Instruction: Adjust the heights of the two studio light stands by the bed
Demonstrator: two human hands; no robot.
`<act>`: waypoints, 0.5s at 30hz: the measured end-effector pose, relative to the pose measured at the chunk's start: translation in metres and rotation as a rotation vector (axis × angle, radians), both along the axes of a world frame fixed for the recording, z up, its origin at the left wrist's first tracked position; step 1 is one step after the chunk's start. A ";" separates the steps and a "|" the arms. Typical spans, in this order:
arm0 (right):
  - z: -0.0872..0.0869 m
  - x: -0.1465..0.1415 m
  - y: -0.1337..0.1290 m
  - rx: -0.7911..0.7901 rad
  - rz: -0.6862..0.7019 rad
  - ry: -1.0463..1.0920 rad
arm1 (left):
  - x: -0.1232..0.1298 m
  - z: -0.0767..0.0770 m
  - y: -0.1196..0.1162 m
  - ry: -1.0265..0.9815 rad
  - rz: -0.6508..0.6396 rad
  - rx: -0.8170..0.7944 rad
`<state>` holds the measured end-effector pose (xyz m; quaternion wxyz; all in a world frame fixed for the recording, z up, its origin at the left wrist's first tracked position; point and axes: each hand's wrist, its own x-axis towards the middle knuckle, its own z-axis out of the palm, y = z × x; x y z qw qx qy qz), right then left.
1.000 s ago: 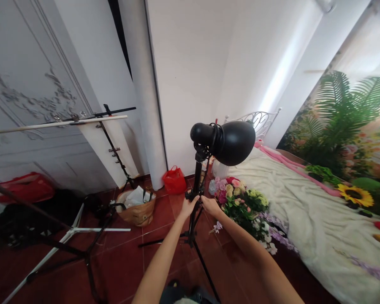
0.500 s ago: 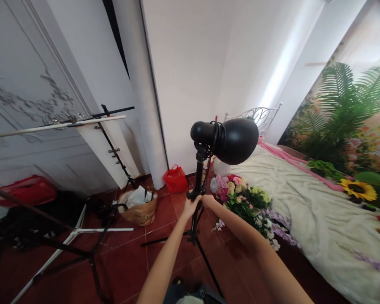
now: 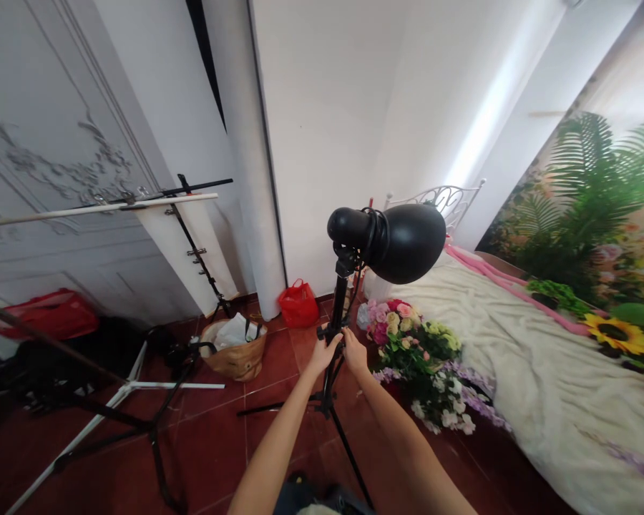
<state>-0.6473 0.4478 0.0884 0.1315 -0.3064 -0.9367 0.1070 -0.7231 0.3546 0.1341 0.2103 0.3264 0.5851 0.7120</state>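
Note:
A black light stand [image 3: 339,300] rises from the floor in front of me, topped by a black studio lamp [image 3: 408,243] with a dome-shaped reflector facing right. Its cable is coiled around the lamp's neck. My left hand [image 3: 323,353] is closed around the stand's pole just below a clamp collar [image 3: 330,331]. Opposite it, my right hand [image 3: 355,352] grips the same pole from the right side, its fingertips partly hidden behind the pole. The stand's tripod legs [image 3: 348,450] are spread on the floor.
Artificial flowers [image 3: 408,336] lie right of the stand, beside a bed with a cream blanket [image 3: 537,372] and a sunflower [image 3: 617,334]. Leftward are a woven basket [image 3: 241,357], a red bag [image 3: 299,304], a black stand [image 3: 153,429] and a white-legged stand [image 3: 177,387]. The floor is red tile.
My right hand has shifted slightly on the pole, its forearm now lower and closer in. The lamp head appears slightly farther right and lower; the view has shifted a little.

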 end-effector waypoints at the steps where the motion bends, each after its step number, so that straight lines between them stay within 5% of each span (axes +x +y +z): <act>1: -0.001 0.000 0.000 -0.016 -0.008 0.011 | 0.000 0.000 0.000 -0.001 0.003 -0.008; 10: 0.040 -0.007 0.033 -0.142 0.272 -0.417 | 0.003 0.004 -0.003 -0.050 0.010 -0.038; 15: 0.057 -0.030 0.043 -0.162 0.285 -0.505 | 0.006 0.005 -0.005 -0.129 -0.041 -0.063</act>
